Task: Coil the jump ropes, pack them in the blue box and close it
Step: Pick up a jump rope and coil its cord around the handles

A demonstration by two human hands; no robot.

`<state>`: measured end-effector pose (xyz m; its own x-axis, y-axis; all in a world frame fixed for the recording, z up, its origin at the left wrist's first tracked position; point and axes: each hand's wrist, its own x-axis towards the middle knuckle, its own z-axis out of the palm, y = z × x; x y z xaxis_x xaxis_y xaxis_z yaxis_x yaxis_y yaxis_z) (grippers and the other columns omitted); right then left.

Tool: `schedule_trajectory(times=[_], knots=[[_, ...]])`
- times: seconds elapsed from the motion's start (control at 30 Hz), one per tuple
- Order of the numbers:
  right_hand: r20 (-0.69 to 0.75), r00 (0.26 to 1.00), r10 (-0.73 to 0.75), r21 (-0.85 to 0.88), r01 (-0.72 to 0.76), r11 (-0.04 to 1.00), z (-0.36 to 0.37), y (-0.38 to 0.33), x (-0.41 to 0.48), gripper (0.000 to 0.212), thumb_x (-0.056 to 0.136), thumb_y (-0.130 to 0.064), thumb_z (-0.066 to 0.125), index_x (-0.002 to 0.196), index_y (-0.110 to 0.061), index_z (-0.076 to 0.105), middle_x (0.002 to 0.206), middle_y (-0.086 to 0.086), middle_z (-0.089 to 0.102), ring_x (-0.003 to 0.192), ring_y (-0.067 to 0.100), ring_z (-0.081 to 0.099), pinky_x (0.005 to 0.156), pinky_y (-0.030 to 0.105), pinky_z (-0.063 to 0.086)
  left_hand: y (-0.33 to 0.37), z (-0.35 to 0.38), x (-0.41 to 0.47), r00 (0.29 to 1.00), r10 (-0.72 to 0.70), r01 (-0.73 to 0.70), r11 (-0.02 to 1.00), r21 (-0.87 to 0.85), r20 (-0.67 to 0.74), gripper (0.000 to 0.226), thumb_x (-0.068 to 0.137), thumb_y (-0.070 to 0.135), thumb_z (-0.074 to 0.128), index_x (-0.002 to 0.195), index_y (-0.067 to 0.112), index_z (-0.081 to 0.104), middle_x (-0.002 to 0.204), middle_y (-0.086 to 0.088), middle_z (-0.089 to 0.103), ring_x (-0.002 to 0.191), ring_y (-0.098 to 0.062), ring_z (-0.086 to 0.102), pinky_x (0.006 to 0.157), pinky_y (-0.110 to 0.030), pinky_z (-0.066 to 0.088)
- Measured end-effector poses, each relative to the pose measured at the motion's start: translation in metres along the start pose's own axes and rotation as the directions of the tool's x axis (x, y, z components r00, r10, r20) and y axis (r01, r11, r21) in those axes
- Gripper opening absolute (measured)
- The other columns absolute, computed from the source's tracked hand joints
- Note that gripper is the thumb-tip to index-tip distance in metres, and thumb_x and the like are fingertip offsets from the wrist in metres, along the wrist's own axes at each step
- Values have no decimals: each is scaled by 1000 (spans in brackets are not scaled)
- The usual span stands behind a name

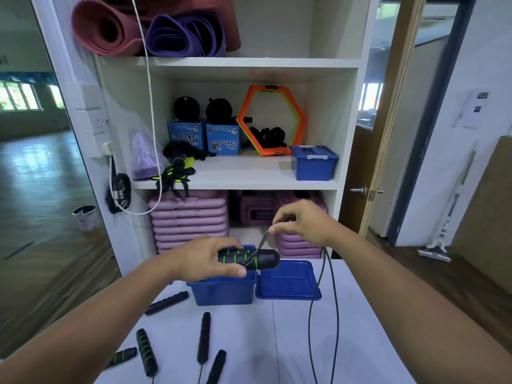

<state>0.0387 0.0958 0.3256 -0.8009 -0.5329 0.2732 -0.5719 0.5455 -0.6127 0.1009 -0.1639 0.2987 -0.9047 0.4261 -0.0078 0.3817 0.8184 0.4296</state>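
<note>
My left hand [207, 257] grips a pair of black jump-rope handles [255, 259], one with green stripes, held level above the open blue box [223, 293]. My right hand [302, 224] pinches the thin black rope [324, 295] just above the handles; the cord crosses the handles and its two long strands hang down past the box lid [288, 281], which lies flipped open to the right. Several more black handles [203, 336] lie loose on the white table [291, 342] in front of the box, some striped green [146, 351].
A white shelf unit stands behind the table. A second, closed blue box [314, 163] sits on its middle shelf [235, 176], beside an orange hexagon ring [273, 120] and small blue cartons [223, 139]. Pink step boards [189, 220] are stacked below. A wooden door [368, 167] stands at right.
</note>
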Motion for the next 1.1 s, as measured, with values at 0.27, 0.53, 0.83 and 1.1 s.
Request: schedule_trajectory(times=[0.27,0.53,0.83,1.1], knots=[[-46,996,74,367,-52,929,6,18,-10,7,89,-16,70,85,-12,75,68,-13,69,62,-5,58,63,12,45,17,-13,-7,987,153,-143,978,-151,54,43,87,48,70,125,48,48,89,39,59,78,10,56,69,-10,40],[-29,980,195,637,-132,759,50,26,-17,32,102,-22,52,78,-3,63,58,4,50,49,15,39,54,32,33,14,-16,-4,990,138,-109,807,-581,6,42,89,37,66,127,39,47,67,15,53,61,-9,44,63,-23,43],[27,973,230,444,-218,869,77,16,-18,34,106,-23,41,119,2,59,65,-5,54,51,10,42,49,23,40,1,-10,45,847,-284,-38,811,-584,-450,52,75,46,84,113,21,59,80,3,67,59,-8,60,59,-24,47],[47,990,132,207,-139,968,54,12,-23,19,105,-32,43,113,-25,59,56,-17,49,59,12,44,60,26,47,-11,-28,55,788,-219,154,975,-161,-576,60,74,47,83,121,21,58,91,2,68,80,-18,61,63,-30,44]])
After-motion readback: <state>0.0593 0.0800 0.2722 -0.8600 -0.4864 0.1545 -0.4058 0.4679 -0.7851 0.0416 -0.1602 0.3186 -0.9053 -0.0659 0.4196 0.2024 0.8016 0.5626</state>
